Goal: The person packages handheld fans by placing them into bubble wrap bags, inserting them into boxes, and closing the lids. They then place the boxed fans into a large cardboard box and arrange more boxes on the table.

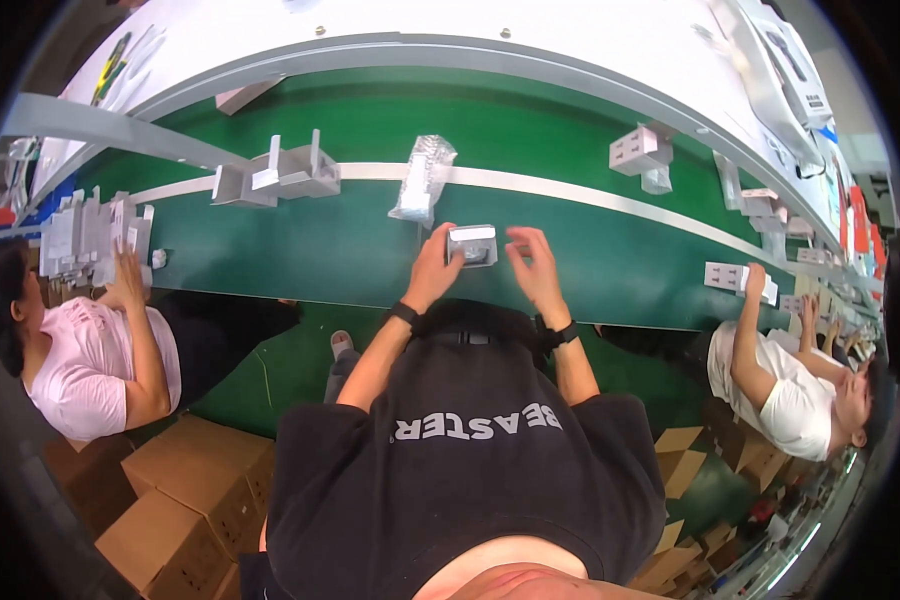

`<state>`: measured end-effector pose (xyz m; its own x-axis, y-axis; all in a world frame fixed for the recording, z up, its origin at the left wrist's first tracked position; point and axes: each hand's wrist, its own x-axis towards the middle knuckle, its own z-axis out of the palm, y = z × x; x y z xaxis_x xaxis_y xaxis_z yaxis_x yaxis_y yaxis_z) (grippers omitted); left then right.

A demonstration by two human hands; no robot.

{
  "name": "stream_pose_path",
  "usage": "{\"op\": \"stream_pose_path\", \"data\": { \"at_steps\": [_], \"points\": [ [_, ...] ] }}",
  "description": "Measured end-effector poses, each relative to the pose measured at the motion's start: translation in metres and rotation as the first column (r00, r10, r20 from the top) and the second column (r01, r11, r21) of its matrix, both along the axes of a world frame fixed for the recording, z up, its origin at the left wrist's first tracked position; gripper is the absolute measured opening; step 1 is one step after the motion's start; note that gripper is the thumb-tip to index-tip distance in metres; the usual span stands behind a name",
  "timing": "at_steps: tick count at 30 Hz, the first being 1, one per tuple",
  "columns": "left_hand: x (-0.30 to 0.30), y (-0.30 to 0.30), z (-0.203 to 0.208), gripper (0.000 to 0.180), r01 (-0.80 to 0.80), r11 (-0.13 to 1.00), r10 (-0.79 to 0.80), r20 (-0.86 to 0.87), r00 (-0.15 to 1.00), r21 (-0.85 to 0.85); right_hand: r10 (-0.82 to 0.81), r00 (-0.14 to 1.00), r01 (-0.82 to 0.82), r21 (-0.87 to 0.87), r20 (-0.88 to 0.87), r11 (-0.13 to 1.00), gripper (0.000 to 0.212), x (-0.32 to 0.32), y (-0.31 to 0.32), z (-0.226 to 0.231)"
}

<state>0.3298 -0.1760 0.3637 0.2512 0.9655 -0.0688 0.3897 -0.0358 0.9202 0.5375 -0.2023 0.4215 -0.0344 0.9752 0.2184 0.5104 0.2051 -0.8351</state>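
My left hand (433, 270) grips a small open carton (473, 234) by its left side, the thumb reaching over the edge. The carton has a white raised flap at its far side, and something greyish and shiny lies inside, too small to make out. Just to the right of the carton hovers my right hand (535, 268), fingers apart and nothing visible in them. Beyond my left hand, a clear bubble-wrap pouch (422, 180) with a whitish item in it lies across the white line of the green work surface (360, 245).
Opened white cartons (305, 172) stand farther left; a closed white box (638, 150) sits at far right. A grey-edged shelf (410, 48) spans the far side. Co-workers in a pink shirt (80, 350) and a white shirt (770, 375) handle boxes on either side. Brown cardboard boxes (185, 470) stand behind.
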Motion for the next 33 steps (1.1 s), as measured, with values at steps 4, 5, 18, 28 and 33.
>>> {"op": "stream_pose_path", "data": {
  "at_steps": [4, 5, 18, 28, 33],
  "points": [
    [0.014, -0.002, 0.018, 0.045, -0.044, 0.993, 0.043, -0.007, 0.999, -0.109, -0.218, 0.821, -0.122, -0.535, -0.527, 0.836, 0.041, 0.015, 0.002, -0.028],
    [0.015, -0.001, 0.017, 0.045, -0.035, 0.993, 0.034, -0.007, 0.999, -0.11, -0.173, 0.813, -0.206, -0.553, -0.556, 0.807, 0.044, 0.016, 0.006, -0.032],
    [0.011, -0.001, -0.001, 0.051, 0.022, 0.995, -0.017, 0.055, 0.998, -0.095, 0.062, 0.972, -0.167, -0.477, -0.228, 0.863, 0.046, 0.003, 0.003, -0.033],
    [-0.02, 0.011, 0.014, 0.051, 0.414, 0.799, -0.073, 0.612, 0.787, -0.437, -0.024, 0.946, -0.093, -0.34, -0.324, 0.936, 0.046, 0.005, 0.006, -0.054],
    [0.002, 0.012, -0.007, 0.047, 0.26, 0.86, -0.037, 0.454, 0.89, -0.439, 0.055, 0.953, -0.123, -0.215, -0.297, 0.969, 0.045, 0.007, 0.0, -0.057]
  ]
}}
